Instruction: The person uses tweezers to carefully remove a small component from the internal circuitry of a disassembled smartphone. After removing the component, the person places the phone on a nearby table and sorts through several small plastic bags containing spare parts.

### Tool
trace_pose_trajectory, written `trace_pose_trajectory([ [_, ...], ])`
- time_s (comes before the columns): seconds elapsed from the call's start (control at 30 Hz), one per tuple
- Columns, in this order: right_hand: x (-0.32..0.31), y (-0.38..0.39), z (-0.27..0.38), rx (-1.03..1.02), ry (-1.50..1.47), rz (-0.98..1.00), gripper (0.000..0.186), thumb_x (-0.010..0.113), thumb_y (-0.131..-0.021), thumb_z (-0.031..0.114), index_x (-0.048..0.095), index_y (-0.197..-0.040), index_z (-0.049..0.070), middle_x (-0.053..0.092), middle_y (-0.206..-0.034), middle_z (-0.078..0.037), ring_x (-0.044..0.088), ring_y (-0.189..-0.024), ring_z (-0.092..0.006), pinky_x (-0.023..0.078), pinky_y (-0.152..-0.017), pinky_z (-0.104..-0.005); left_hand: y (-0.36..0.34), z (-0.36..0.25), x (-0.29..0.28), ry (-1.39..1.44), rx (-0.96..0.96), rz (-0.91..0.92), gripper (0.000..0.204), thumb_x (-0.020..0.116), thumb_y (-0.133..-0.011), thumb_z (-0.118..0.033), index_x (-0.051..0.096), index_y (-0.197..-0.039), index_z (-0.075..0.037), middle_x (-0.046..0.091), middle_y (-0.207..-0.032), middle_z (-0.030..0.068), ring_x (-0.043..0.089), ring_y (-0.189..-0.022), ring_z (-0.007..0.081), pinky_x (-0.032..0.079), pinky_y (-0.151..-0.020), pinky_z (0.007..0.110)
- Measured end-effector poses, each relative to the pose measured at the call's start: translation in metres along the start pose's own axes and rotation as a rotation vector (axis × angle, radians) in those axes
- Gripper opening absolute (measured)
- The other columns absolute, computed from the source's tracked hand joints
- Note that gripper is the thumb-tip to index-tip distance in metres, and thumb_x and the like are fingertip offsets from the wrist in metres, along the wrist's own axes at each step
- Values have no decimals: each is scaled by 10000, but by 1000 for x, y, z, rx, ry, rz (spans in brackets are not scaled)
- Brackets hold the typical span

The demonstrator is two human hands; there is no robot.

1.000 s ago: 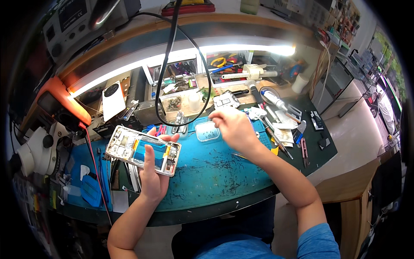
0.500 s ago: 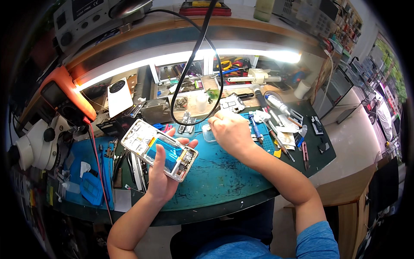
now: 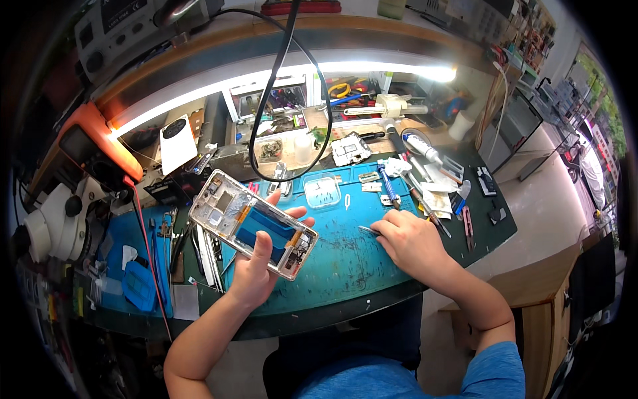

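My left hand [image 3: 254, 278] grips an opened, silver-rimmed rectangular phone frame [image 3: 264, 229] with a blue central panel, tilted above the worn blue-green work mat [image 3: 319, 269]. My right hand [image 3: 415, 246], low over the mat, pinches a slim silvery tool [image 3: 367, 230] mostly hidden by my fingers. Beyond, a clear plastic square box [image 3: 337, 201] holds small dark bits, near a small white oval loop [image 3: 347, 202].

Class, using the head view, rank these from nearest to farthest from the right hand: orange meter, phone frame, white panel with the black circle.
1. Phone frame: left of the right hand, held in the left hand.
2. White panel: beyond the frame, back left.
3. Orange meter: farthest left.
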State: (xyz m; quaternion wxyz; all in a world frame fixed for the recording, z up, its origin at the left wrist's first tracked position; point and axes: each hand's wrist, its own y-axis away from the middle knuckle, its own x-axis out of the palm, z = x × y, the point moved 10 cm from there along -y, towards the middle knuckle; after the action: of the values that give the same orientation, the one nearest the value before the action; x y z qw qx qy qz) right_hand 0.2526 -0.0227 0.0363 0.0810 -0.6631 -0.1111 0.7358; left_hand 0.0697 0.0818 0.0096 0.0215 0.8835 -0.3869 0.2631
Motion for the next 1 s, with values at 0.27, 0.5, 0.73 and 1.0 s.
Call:
trace_pose_trajectory([
  [0.27, -36, -11, 26, -62, -443, -215, 118, 624, -837, 20, 611, -952, 43, 590, -847, -94, 636, -730, -264, 521, -635, -377, 0, 9, 0, 82, -18, 34, 894, 567, -964, -532, 116, -1571, -54, 507, -1374, 195, 523, -1312, 370, 514, -1029, 529],
  [0.5, -33, -47, 58, -111, -630, -231, 84, 609, -919, 90, 600, -994, 53, 594, -864, -102, 640, -679, -288, 515, -577, -388, -2, 9, -7, 122, -14, 3, 884, 563, -969, -524, 93, -1577, -87, 506, -1355, 157, 528, -1300, 351, 524, -1011, 541],
  [0.73, -20, -54, 73, -258, -571, -322, 121, 728, -847, 138, 642, -918, 91, 584, -831, -41, 631, -662, -228, 501, -557, -347, -3, -1, -14, -37, 79, -76, 950, 599, -936, -568, 74, -1575, -100, 500, -1315, 109, 508, -1316, 302, 448, -1083, 474],
  [1.0, -21, -50, 68, -215, -489, -379, 159, 800, -778, 127, 672, -869, 109, 615, -803, -24, 624, -630, -199, 486, -524, -322, 0, 1, -16, -31, 104, -126, 1001, 680, -889, -561, 111, -1560, -84, 490, -1323, 130, 514, -1311, 335, 457, -1075, 494],
])
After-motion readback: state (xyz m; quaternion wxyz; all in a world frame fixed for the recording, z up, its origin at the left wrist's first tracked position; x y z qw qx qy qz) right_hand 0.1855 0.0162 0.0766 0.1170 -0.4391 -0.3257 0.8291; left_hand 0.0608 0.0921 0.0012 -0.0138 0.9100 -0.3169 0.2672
